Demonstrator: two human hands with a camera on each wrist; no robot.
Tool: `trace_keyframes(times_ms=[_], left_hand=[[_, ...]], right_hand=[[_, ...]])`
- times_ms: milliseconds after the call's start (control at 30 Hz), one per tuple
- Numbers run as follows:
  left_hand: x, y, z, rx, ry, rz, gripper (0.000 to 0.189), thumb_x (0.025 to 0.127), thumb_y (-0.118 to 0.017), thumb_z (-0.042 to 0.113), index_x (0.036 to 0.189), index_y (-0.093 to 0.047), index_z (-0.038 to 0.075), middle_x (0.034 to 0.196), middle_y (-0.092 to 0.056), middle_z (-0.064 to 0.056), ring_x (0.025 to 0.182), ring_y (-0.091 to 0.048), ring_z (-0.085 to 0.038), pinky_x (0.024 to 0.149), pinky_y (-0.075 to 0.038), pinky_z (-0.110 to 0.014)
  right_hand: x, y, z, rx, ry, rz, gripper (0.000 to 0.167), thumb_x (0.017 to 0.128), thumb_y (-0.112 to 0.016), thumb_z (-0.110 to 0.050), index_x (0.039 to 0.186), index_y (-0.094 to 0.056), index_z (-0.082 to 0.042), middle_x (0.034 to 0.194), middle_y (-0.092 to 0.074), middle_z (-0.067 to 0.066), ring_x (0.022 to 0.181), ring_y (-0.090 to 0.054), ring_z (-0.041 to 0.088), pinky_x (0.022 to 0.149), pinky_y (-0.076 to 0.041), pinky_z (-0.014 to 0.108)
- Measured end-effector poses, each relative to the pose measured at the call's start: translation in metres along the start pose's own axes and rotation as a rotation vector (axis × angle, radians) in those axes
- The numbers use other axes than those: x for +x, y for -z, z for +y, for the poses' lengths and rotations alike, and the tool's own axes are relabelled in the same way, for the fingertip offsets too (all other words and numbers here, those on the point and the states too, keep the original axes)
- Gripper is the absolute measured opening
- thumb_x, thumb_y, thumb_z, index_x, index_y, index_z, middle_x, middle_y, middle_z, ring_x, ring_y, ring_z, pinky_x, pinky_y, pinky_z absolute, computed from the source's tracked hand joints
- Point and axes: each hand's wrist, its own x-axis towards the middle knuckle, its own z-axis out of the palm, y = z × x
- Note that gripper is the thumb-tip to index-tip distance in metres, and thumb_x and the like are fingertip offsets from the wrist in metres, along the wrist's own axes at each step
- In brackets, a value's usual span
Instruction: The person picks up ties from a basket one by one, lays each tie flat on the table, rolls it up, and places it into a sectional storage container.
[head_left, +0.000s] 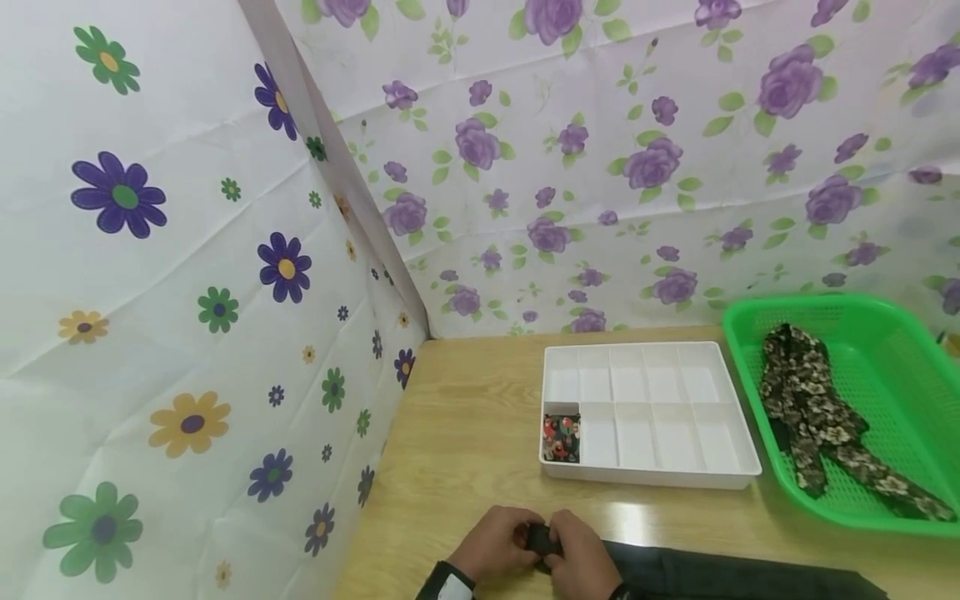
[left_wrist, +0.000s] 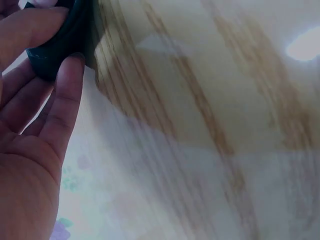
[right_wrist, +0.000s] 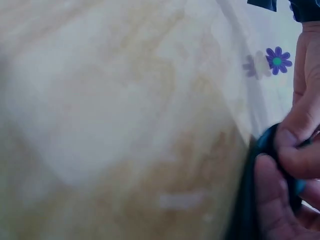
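Observation:
A long dark necktie [head_left: 720,573] lies along the table's front edge, its far end pointing right. Its other end is wound into a small roll [head_left: 538,540]. My left hand [head_left: 498,542] pinches this roll from the left, and my right hand [head_left: 581,554] grips it from the right. In the left wrist view, thumb and fingers curve about the dark roll [left_wrist: 47,50]. The right wrist view shows fingertips of both hands meeting on the dark fabric [right_wrist: 250,200]. Part of the roll is hidden behind the fingers.
Behind the hands stands a white divided tray [head_left: 648,479], with a folded or rolled patterned cloth [head_left: 562,438] in its front left compartment. To the right, a green basket [head_left: 885,367] holds dark floral cloth [head_left: 813,400]. Flowered sheets hang behind and at left.

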Motion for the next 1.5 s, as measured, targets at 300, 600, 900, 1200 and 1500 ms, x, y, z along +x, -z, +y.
trace_keyframes(times_ms=[300,600,900,1200,1500], left_hand=[[0.000,0.000,0.006,0.015,0.002,-0.025,0.044,0.079,-0.087,0.006,0.116,-0.077,0.028,0.097,-0.072,0.017,0.079,-0.057,0.001,0.073,-0.048,-0.021],[0.001,0.000,0.003,-0.027,0.017,-0.026,0.040,0.081,-0.087,0.010,0.115,-0.077,0.029,0.096,-0.071,0.017,0.078,-0.059,0.000,0.071,-0.050,-0.021],[0.002,0.001,0.005,0.020,0.012,-0.051,0.043,0.081,-0.086,0.006,0.118,-0.077,0.025,0.096,-0.071,0.016,0.078,-0.058,0.001,0.073,-0.049,-0.020],[-0.001,0.002,0.006,-0.050,0.040,-0.039,0.057,0.081,-0.088,0.010,0.134,-0.067,0.018,0.101,-0.071,0.010,0.082,-0.060,-0.001,0.078,-0.052,-0.021],[-0.002,0.004,0.010,-0.014,0.008,-0.056,0.049,0.082,-0.087,0.007,0.126,-0.069,0.018,0.104,-0.073,0.008,0.083,-0.059,0.001,0.079,-0.052,-0.021]], right_hand=[[0.005,0.004,-0.007,-0.098,0.029,-0.051,0.029,0.080,-0.079,-0.003,0.086,-0.054,-0.018,0.089,-0.055,-0.006,0.078,-0.051,0.010,0.068,-0.047,0.031],[-0.002,-0.004,0.004,0.034,-0.023,0.025,0.033,0.081,-0.076,0.003,0.087,-0.049,-0.016,0.085,-0.051,-0.004,0.078,-0.050,0.012,0.066,-0.041,0.027],[0.007,0.004,-0.004,-0.017,-0.021,-0.096,0.038,0.082,-0.080,-0.005,0.109,-0.056,-0.015,0.104,-0.064,0.002,0.093,-0.061,0.019,0.080,-0.054,0.044],[0.002,0.002,0.006,0.089,-0.046,-0.036,0.034,0.081,-0.077,0.004,0.106,-0.061,-0.013,0.094,-0.063,-0.001,0.086,-0.059,0.016,0.072,-0.050,0.033],[0.003,0.011,-0.003,0.038,-0.039,-0.121,0.036,0.081,-0.084,-0.008,0.108,-0.062,-0.009,0.102,-0.065,0.005,0.091,-0.061,0.022,0.080,-0.053,0.046]])
